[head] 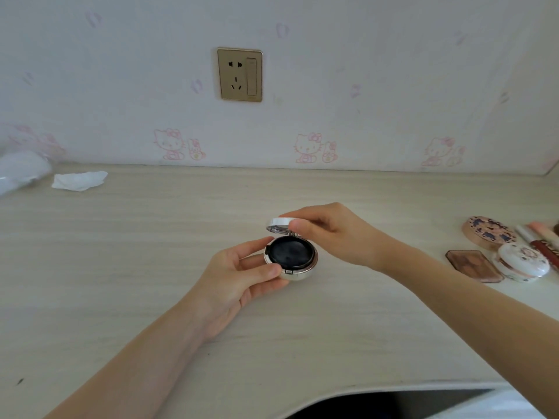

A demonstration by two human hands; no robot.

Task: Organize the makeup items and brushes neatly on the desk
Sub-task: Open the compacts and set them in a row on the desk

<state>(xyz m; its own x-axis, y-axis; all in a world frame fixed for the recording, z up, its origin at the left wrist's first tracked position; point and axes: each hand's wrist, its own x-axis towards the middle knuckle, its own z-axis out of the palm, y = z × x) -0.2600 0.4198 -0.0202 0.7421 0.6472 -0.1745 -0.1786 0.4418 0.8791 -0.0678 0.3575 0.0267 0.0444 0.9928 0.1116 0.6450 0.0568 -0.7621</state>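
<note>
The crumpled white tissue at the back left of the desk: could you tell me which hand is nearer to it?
Left. The left hand holds the compact's base, right of the tissue; the right hand, on the lid, is farther right.

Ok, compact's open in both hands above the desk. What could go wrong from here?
1. The left hand grips the cushion compact only at its edge, so it might slip onto the desk.
2. The right hand pinches the hinged lid; snapping it shut could catch a left fingertip near the clasp.
</note>
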